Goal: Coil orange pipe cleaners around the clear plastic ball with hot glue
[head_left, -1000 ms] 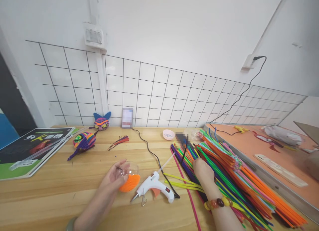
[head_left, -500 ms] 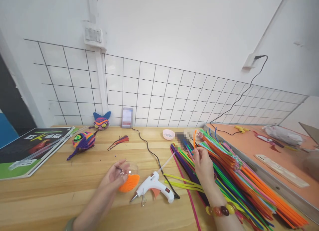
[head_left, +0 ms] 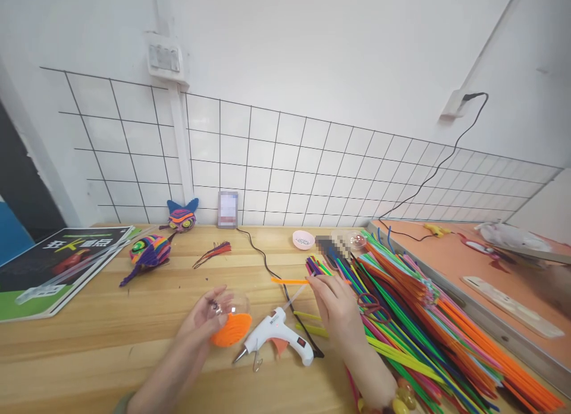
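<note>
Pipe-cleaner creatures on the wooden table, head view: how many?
2. A striped multicolour pipe-cleaner fish lies left of centre; a blue-eared pipe-cleaner head stands behind it by the wall grid. Nothing appears to hide more.

Left hand (head_left: 209, 316): held low over the tabletop, toward its near edge, palm turned inward, fingers (head_left: 223, 301) curled in a loose cupped grasp. Forearm is angled in from the lower left. Right hand (head_left: 335, 304): raised just above the tabletop, knuckles up, thumb and forefinger pinched together. A beaded wrist is seen at the frame's bottom.
</note>
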